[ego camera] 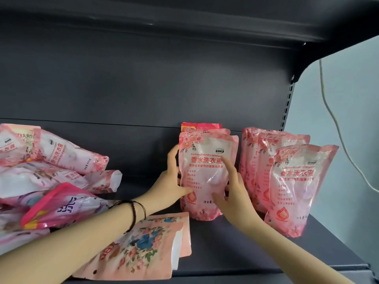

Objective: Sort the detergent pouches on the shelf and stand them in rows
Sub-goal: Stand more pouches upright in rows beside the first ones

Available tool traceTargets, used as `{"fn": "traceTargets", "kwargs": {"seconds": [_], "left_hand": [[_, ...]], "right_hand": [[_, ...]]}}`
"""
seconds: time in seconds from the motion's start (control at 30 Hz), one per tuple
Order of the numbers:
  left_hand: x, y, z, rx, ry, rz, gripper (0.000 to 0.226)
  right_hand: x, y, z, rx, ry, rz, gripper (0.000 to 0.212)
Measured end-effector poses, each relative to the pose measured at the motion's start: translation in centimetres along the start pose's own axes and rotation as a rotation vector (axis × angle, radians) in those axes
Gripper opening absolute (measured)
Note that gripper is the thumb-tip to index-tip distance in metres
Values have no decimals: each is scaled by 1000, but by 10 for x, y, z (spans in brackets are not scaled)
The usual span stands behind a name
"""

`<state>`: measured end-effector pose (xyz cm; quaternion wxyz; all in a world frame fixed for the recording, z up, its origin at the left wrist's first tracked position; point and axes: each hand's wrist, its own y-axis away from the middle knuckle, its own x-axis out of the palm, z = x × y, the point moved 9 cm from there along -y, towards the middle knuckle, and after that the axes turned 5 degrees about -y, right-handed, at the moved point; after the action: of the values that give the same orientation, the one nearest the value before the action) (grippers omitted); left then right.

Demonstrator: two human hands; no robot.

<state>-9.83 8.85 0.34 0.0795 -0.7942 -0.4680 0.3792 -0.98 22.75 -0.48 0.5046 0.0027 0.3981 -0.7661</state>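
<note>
Head view: left hand (170, 185) pinches the left edge of the pouch (205, 171) standing centrally on the shelf (225, 253), right hand (235, 197) lies flat-fingered on its front; best to seat its base squarely, upright, level with the row (295, 181) at 3 o'clock.

We stood in what looked like a shop or its stockroom. We faced a dark grey metal shelf (235, 242) of the retail kind, with a flat back panel (143, 78), another board (184, 21) overhead and a slotted upright (288, 103) at its right end. Many pink detergent pouches (207, 171) with matching print stood and lay on it like stock. Beside the unit we saw a pale wall (352, 99) with a white cable (322, 89) hanging down it.
</note>
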Motion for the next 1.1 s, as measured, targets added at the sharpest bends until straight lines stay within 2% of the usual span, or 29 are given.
{"fn": "traceTargets", "kwargs": {"seconds": [0.13,0.3,0.4,0.43,0.5,0.57,0.6,0.67,0.73,0.93,1.03,1.1], "left_hand": [[6,-10,4,-19,-21,-16,113],[9,-12,8,-8,-35,-21,110],[5,-7,7,-32,-84,38,107],[0,-5,6,-58,-140,64,101],[-16,0,1,-92,-338,116,74],[-34,6,-8,-38,-694,181,43],[-43,9,-14,37,-881,192,37],[-56,19,-22,189,-1096,197,38],[-75,31,-21,228,-1138,199,40],[-168,71,2,249,-1249,137,32],[-228,89,27,168,-1364,112,52],[-267,100,44,90,-1376,95,58]], "right_hand": [[3,-8,-5,0,88,65,108],[1,-15,-9,2,150,87,98],[-6,-11,-5,29,457,165,80],[-10,-11,-2,27,617,195,72],[-14,-13,9,-6,866,251,57],[-13,-20,22,-20,959,302,48],[-11,-25,30,-28,980,318,48],[-1,-32,45,-83,1012,350,51],[17,-36,61,-166,1019,395,51],[87,-56,103,-354,1032,470,51],[134,-68,120,-444,1026,511,53],[168,-76,129,-464,1005,539,53]]}}
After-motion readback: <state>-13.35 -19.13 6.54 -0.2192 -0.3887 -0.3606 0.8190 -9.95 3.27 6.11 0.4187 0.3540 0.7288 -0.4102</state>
